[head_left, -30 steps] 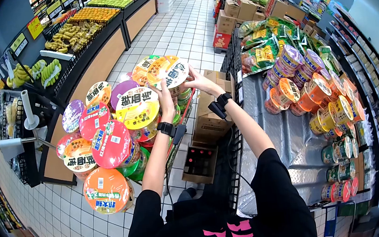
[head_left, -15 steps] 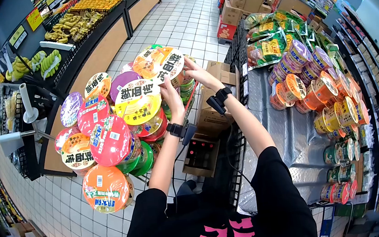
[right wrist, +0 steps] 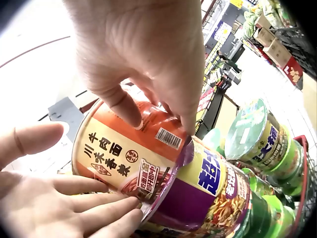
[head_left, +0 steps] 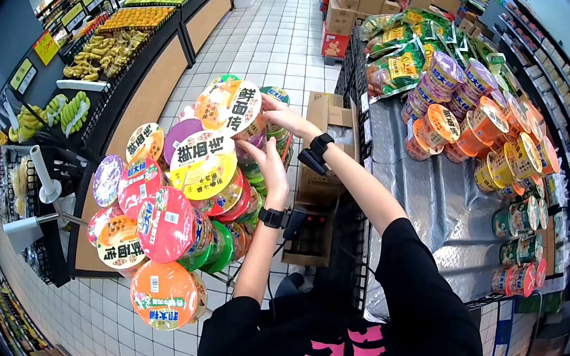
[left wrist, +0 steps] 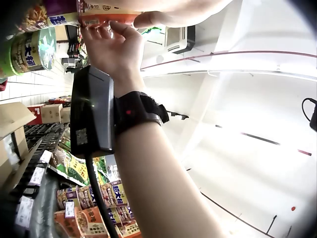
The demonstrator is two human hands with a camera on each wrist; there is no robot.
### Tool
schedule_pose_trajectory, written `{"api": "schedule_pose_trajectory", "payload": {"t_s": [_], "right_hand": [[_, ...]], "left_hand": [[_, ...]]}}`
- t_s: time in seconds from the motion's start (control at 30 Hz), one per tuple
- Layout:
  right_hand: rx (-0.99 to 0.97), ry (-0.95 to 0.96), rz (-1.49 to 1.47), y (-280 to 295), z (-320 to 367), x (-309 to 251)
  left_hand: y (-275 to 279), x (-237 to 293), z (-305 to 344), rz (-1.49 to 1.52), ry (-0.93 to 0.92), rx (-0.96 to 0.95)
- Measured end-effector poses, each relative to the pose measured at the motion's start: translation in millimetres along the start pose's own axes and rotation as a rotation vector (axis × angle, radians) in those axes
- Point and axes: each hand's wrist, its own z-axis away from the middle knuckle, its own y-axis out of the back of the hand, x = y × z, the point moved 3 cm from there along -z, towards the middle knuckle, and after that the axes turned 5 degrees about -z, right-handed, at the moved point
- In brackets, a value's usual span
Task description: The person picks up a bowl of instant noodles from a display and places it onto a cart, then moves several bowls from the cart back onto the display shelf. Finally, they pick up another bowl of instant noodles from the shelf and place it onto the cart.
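Far left: a fruit stand (head_left: 107, 64) full of bananas (head_left: 73, 108). Next to it, a big pile of noodle bowls (head_left: 163, 225), stacked high, with bright round lids facing up and out. Right at the top of that pile: the orange bowl (head_left: 228, 107), tipped on its side and touching a purple bowl (right wrist: 213, 193) just under it.

Then the left hand (head_left: 269, 164), below the orange bowl. Fingers (right wrist: 99, 210) straight and a little apart, laid flat along the bowl's side like a small shelf. No squeezing there, only holding up.

Then the right hand (head_left: 279, 114), on the other side of the bowl. Thumb and fingers clamped on the orange bowl close to its rim, plain to see from the right wrist.

Most likely the best way to do this bit:
- Hold the flat hand under the bowl to take the weight.
- Pinch the hard rim, not the thin paper lid.
- Move slowly, both hands together.
- Mind the bowls below: a wobbly-looking pile, easy to knock over with one bump.
- Press softly, to make no dents in the cup.

Further right: brown cardboard boxes (head_left: 323, 113), then a shiny shelf (head_left: 422, 189) with rows of more noodle cups (head_left: 486, 132).
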Motion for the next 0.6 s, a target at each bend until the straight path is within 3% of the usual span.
{"api": "schedule_pose_trajectory", "payload": {"t_s": [0.13,0.23,0.6], "right_hand": [[0.043,0.073,-0.002,-0.8,-6.2,15.6],[0.052,0.074,0.046,-3.9,-1.7,12.4],[0.073,-0.012,-0.023,20.0,12.1,32.1]], "left_hand": [[11.4,-8.4,-4.1,-0.025,-0.029,0.02],[24.0,-15.3,-12.0,-0.483,-0.035,0.075],[15.0,-22.7,-0.9,-0.534,-0.148,0.005]]}}
